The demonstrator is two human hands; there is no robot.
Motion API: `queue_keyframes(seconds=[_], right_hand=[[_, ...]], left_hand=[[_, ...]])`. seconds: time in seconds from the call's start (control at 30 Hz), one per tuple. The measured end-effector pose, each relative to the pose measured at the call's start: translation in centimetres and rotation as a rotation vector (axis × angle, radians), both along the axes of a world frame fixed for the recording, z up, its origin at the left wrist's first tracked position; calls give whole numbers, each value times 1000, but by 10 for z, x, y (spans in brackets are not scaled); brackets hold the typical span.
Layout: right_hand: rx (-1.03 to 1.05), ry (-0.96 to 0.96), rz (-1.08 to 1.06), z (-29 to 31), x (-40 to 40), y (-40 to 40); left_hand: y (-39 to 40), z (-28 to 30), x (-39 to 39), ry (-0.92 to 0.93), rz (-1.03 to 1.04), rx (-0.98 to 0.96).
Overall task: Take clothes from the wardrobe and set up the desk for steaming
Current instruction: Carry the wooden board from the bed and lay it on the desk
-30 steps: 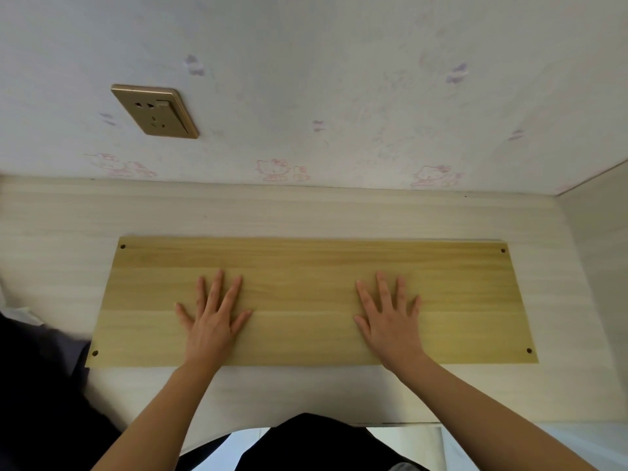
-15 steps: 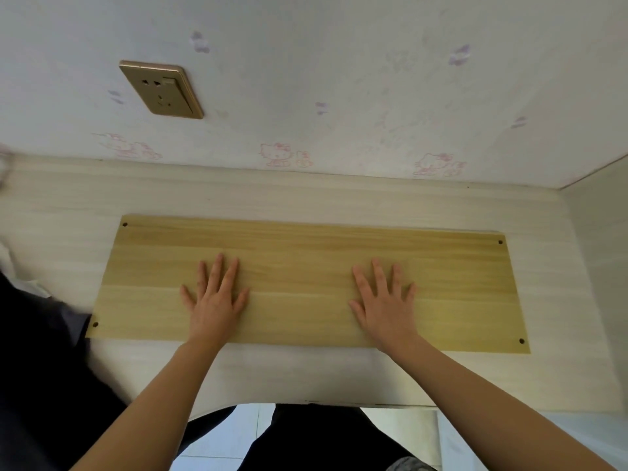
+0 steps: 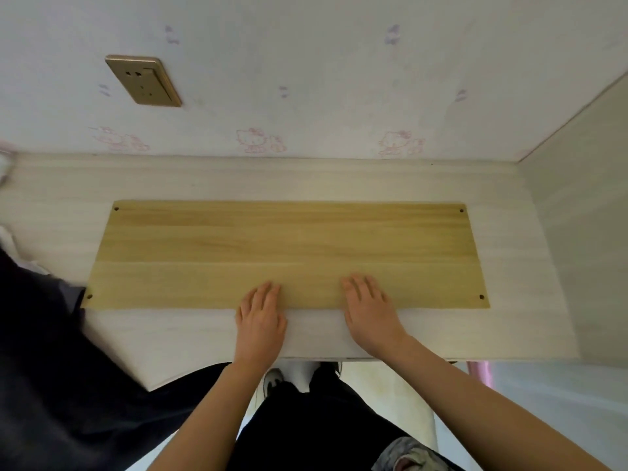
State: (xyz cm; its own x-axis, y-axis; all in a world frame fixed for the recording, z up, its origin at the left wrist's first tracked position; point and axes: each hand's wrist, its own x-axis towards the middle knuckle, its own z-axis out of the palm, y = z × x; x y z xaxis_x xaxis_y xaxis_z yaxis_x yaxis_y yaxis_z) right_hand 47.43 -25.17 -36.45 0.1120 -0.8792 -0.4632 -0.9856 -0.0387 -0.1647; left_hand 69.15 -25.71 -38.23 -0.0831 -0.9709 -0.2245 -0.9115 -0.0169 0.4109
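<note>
Both hands flat, fingers straight: left hand (image 3: 260,319) and right hand (image 3: 370,314) rested across near edge of wooden board (image 3: 285,246) on surface (image 3: 61,212).

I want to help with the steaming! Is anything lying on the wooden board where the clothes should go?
Almost nothing. The wooden board lies flat on the desk, and only the fingers of the left hand and right hand rest on its near edge. Dark clothes lie beside its left end.
</note>
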Motion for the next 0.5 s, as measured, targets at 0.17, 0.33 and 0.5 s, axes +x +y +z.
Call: queue_keyframes(seconds=[0.17,0.33,0.5], right_hand=[[-15,-112,-82,17,11,32],[-79,-66,-160,28,33,70],[-171,-114,-295,29,68,124]], left_hand=[[28,9,-5,13,-174,-3],[47,12,6,17,-348,-107],[68,25,33,6,-505,-126]])
